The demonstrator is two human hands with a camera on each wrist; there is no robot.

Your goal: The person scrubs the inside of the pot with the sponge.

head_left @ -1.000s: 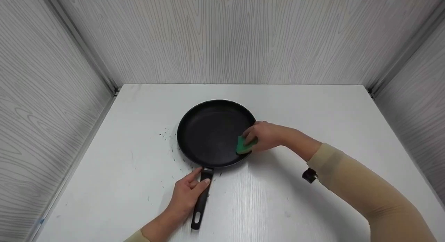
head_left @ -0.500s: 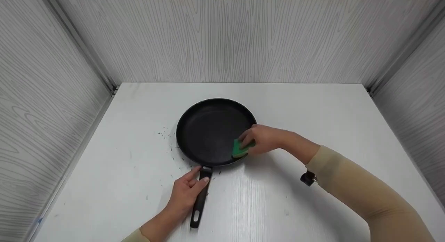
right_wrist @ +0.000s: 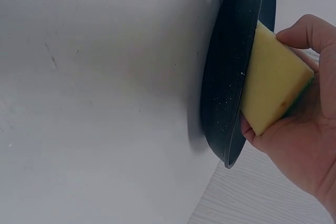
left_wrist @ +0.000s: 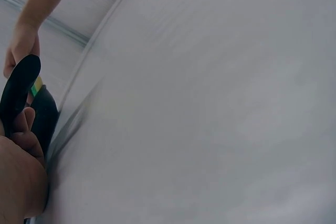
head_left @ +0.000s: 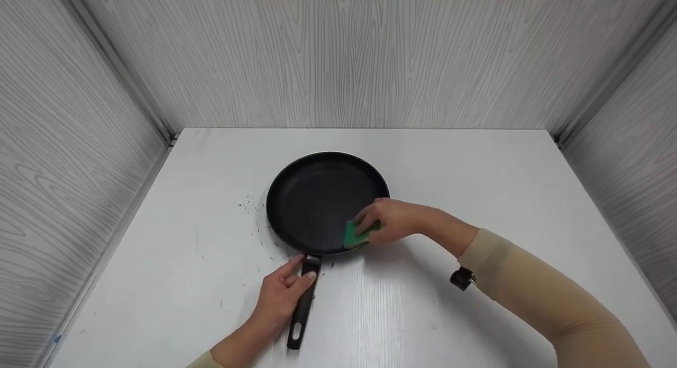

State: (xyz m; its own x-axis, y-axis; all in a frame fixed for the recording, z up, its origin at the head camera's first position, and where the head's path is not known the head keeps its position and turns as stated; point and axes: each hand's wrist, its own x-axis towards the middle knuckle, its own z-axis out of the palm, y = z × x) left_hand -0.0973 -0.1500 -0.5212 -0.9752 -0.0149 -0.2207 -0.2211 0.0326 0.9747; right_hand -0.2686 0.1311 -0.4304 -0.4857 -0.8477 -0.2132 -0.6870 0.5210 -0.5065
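Sponge [head_left: 351, 234] sits gripped in the right hand [head_left: 392, 220]

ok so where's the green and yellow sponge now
In the head view, the green-and-yellow sponge is in the grip of the right hand, at the lower-right edge of the round black frying pan.

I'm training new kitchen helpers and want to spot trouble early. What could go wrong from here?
The sponge sits at one side of the pan, so the right hand might push it out over that side. Pressing there could also turn or tip the pan, which the left hand holds only by its handle. If the pan slides, it might smear the dark specks on the tabletop.
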